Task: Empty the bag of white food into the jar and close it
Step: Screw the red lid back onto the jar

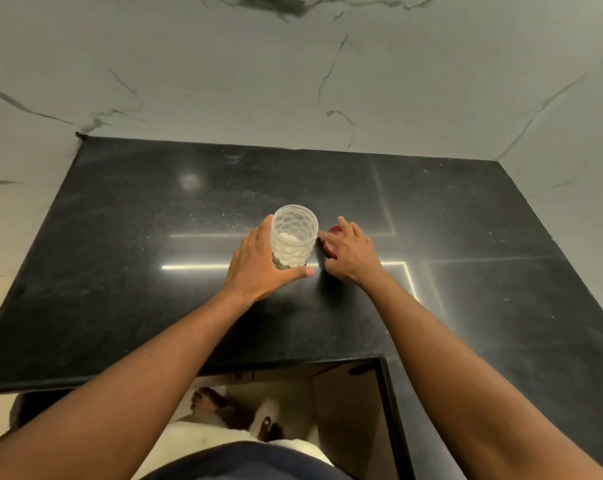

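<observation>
A pale marble-patterned wall with dark veins [293, 81] fills the upper part of the view and wraps around both sides. Below it lies the glossy black speckled stone surface [137, 237], which reflects bright strips of light and has a cut-out at its near edge where the floor shows. Two bare forearms reach forward from the bottom of the view over this surface.

Near the middle of the surface stands the clear plastic jar with a bubble-textured wall [294, 235], upright and with its mouth open. White food sits in its lower part, filling it only partway.

The left hand [258, 263] is wrapped around the jar's left and near side, fingers behind it and thumb in front along its base, gripping it.

Just to the right of the jar, the right hand [350, 252] rests with spread, curled fingers on top of the round red lid [331, 249], which lies on the surface and is mostly covered by it. Whether the fingers have closed firmly on the lid cannot be told.
</observation>
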